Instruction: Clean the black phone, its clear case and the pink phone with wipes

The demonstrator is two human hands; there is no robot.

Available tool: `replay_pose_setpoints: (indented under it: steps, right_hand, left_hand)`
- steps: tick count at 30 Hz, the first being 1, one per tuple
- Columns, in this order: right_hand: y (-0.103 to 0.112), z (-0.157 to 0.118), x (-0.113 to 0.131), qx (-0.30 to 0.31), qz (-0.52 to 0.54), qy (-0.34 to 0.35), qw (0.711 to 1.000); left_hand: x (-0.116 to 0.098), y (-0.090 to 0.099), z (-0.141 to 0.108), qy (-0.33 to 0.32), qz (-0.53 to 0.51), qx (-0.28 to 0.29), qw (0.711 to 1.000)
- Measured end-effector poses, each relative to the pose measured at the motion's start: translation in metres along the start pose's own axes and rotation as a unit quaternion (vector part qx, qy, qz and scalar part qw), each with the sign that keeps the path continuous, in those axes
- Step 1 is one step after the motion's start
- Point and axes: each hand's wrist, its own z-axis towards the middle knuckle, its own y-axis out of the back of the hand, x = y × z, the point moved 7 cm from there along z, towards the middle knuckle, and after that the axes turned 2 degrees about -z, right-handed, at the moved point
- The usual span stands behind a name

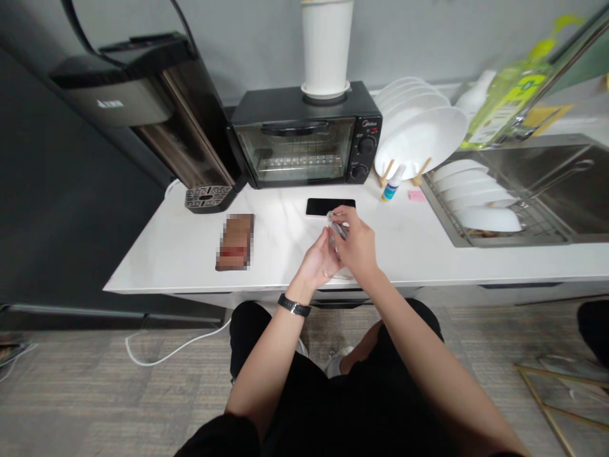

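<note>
Fingertips of the right hand pinch a small pale object, partly hidden above the white counter, while the left hand curls close beside it, its own grip impossible to tell. Close two-handed handling appears under way; the next move likely calls for steady fingers, clear of the phone just beyond.

Midea logo on blk toaster oven, badge on drinks machine – unclear, soap btl label – blurred
</note>
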Motion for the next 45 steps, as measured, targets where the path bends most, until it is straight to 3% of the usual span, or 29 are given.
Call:
replay_pose_setpoints:
  steps: [4,13,18,24,34,40,45]
  right_hand:
    - [-0.002,-0.019,0.002,0.016,0.022,-0.011,1.000]
    - [0.000,-0.077,0.011,0.091,0.061,-0.028,0.994]
    - [0.015,-0.092,0.013,0.092,-0.034,-0.027,0.995]
    - [0.023,-0.072,0.006,0.030,-0.161,-0.047,0.985]
    - [0.017,-0.009,-0.020,-0.060,-0.085,-0.033,0.994]
    - [0.004,0.009,-0.011,-0.034,-0.035,-0.009,0.999]
    - [-0.001,0.011,-0.006,0.007,-0.038,-0.018,0.999]
  left_hand:
    - [-0.005,-0.002,-0.003,-0.021,-0.010,0.007,1.000]
    - [-0.009,-0.006,-0.012,-0.037,0.103,0.054,0.993]
    - [-0.008,-0.007,-0.012,-0.043,0.112,0.051,0.991]
    - [-0.007,-0.009,-0.010,-0.037,0.097,0.057,0.993]
    - [-0.003,-0.005,-0.005,-0.010,0.091,0.066,0.994]
    - [0.000,0.004,0.003,0.013,0.069,0.025,0.997]
    - [0.002,0.010,0.007,0.016,0.034,0.031,0.999]
